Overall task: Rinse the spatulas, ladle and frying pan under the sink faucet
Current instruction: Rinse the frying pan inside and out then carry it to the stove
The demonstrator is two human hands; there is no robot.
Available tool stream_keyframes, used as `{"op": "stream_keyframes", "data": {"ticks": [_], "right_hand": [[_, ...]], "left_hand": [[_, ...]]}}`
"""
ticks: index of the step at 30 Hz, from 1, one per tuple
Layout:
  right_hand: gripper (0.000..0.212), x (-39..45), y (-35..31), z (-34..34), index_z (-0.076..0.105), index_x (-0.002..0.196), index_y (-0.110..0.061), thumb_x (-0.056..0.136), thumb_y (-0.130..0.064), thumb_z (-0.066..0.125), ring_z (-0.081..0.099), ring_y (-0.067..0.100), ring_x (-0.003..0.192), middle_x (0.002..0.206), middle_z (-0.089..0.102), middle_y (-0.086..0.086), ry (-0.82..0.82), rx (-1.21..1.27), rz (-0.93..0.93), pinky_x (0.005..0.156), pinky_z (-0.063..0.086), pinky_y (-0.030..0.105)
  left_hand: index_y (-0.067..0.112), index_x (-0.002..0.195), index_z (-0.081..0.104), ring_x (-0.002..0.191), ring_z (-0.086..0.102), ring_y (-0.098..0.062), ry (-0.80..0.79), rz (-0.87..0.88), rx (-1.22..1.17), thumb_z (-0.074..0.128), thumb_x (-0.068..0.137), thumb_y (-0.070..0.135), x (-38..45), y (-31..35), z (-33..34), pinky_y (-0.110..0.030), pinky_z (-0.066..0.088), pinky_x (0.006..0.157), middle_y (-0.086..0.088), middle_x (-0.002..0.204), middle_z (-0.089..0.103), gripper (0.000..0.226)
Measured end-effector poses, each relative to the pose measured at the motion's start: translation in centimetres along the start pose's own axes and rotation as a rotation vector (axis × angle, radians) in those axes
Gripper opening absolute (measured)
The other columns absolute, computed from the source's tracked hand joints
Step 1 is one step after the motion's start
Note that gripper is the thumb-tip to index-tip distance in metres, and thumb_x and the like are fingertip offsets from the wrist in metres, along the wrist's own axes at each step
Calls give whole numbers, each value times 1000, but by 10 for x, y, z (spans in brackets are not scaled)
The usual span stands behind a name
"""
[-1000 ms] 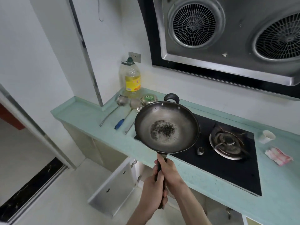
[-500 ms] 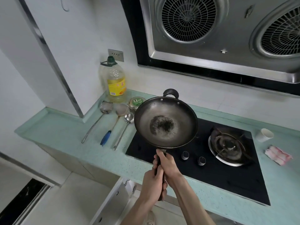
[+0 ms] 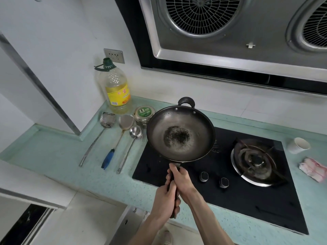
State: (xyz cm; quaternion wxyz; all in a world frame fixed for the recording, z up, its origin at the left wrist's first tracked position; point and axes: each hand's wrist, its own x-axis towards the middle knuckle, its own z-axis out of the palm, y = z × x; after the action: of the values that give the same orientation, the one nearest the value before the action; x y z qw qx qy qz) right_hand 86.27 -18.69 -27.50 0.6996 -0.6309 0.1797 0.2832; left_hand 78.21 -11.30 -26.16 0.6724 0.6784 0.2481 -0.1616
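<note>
Since a second ago the pan [image 3: 180, 133], dark burnt patch in its bowl, has drifted right to mid-frame over the hob [image 3: 221, 183], both hands (left [image 3: 165, 200], right [image 3: 180, 177]) still gripping its handle, so no rinsing yet, with spatulas [image 3: 108, 119] and ladle [image 3: 135, 132] left of it.

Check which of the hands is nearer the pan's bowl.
Right. The right hand grips the dark handle just below the black round frying pan; the left hand grips the same handle lower down, farther from the bowl.
</note>
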Motion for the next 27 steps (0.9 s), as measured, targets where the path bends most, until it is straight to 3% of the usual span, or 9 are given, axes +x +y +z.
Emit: {"op": "stream_keyframes", "data": {"ticks": [27], "right_hand": [[27,34,11,9,57,89,-6,102,-30,59,57,22,53,65,59,8,42,82,62,60,52,37]], "left_hand": [[4,74,59,41,48,-23,-76,-68,-36,37,108,41,26,2,-14,-29,41,42,-14,58,50,55]]}}
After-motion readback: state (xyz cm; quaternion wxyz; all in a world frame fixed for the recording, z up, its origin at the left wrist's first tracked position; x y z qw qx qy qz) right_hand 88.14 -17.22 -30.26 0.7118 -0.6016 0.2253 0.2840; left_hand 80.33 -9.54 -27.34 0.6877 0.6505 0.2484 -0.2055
